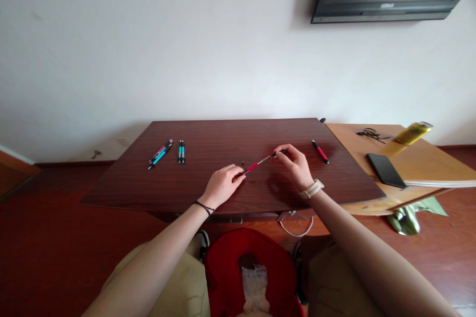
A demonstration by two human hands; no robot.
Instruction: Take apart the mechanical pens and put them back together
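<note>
My left hand (223, 183) is closed on a red pen barrel (251, 167), held at a slant above the dark wooden table (208, 131). A thin, light refill (265, 159) sticks out of the barrel's upper end toward my right hand (293, 161). Those fingers pinch a black pen part (283, 151); whether the refill's tip touches it I cannot tell. Just beyond my left fingers lies a tiny dark piece (243, 162). A red and black pen (320, 151) rests on the table to the right of my right hand.
At the table's left lie two blue and black pens (181, 152) and a small pile of pens (160, 154). The lighter side table (349, 133) bears a phone (386, 170), a black cable (372, 133) and a yellow can (413, 132). Below me stands a red stool (223, 257) with a clear plastic bag (255, 282).
</note>
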